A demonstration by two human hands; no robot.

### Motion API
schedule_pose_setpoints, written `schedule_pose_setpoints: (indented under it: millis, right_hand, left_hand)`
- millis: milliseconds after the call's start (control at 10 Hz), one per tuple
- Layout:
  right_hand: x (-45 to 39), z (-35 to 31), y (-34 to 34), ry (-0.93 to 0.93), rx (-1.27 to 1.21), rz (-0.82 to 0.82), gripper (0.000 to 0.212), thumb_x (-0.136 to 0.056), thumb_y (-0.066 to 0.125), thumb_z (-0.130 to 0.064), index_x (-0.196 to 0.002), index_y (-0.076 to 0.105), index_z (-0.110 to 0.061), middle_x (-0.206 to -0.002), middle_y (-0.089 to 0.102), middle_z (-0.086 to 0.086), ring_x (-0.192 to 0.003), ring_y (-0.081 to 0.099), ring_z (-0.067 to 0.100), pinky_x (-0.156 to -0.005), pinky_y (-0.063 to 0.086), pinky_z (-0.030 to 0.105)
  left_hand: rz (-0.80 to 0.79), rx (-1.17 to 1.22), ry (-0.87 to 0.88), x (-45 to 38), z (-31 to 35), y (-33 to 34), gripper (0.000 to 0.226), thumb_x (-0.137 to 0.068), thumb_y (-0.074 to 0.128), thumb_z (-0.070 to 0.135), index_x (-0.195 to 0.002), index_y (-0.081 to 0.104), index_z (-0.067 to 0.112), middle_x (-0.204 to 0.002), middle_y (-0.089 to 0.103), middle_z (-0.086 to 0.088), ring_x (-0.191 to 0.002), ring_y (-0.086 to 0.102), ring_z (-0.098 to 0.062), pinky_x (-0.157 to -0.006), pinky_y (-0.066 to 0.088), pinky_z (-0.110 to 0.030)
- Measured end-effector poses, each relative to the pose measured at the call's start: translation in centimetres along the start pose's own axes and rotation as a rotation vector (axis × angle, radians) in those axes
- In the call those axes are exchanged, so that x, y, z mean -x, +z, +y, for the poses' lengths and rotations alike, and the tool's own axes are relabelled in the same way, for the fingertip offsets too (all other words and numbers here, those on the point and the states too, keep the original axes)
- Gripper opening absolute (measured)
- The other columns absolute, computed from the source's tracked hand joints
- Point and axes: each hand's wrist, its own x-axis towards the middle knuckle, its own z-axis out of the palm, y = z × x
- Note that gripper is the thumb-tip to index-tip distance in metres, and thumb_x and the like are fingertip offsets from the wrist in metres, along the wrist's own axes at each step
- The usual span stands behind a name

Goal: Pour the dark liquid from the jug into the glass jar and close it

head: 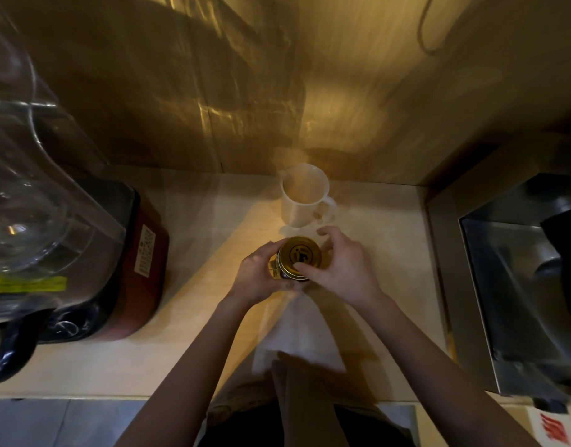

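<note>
A glass jar [275, 270] stands on the counter [193, 317] in the middle of the view, with a gold lid [297, 253] bearing a black round mark on top of it. My left hand [260, 275] wraps the jar's left side. My right hand [340, 267] curls around the lid, thumb on its near edge and fingers over its far side. The jar's contents are hidden by the lid and hands. Just behind it a white plastic jug [305, 196] stands upright, handle to the right; no liquid shows inside.
A large blender with a clear pitcher and dark red base [139, 269] fills the left. A steel sink [516, 285] with a dark pan lies on the right. A white cloth [298, 333] is spread under my forearms. A wall rises just behind the jug.
</note>
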Motion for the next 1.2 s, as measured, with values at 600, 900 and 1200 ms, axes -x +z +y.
schedule_pose_setpoints:
  millis: [600, 900, 1200]
  right_hand:
    - [0.3, 0.8, 2.7, -0.063, -0.213, -0.052, 0.079, -0.054, 0.082, -0.037, -0.118, 0.049, -0.005, -0.113, 0.062, 0.012, -0.105, 0.055, 0.029, -0.090, 0.043, 0.041]
    - [0.6, 1.3, 2.9, 0.082, -0.411, -0.139, 0.096, -0.060, 0.085, -0.034, -0.139, 0.031, -0.020, -0.135, 0.048, 0.004, -0.125, 0.040, 0.017, -0.096, 0.031, 0.027]
    - [-1.0, -1.5, -7.0, 0.123, -0.711, 0.082, 0.023, -0.090, 0.060, -0.024, -0.112, 0.060, -0.018, -0.095, 0.065, -0.005, -0.091, 0.060, 0.007, -0.071, 0.044, 0.011]
  left_hand:
    - [0.042, -0.049, 0.048, 0.0, 0.2, 0.1, 0.080, -0.052, 0.083, 0.035, -0.125, 0.050, 0.027, -0.124, 0.062, 0.002, -0.113, 0.056, -0.013, -0.089, 0.039, -0.021]
    - [-0.152, -0.093, -0.108, -0.5, 1.3, -0.6, 0.102, -0.057, 0.082, 0.033, -0.141, 0.023, 0.025, -0.147, 0.036, -0.001, -0.135, 0.032, -0.020, -0.096, 0.025, -0.016]
    - [-0.135, 0.165, -0.107, -0.5, 10.3, -7.9, 0.062, -0.081, 0.058, 0.037, -0.134, 0.037, 0.014, -0.133, 0.051, -0.011, -0.111, 0.055, -0.021, -0.094, 0.044, -0.036]
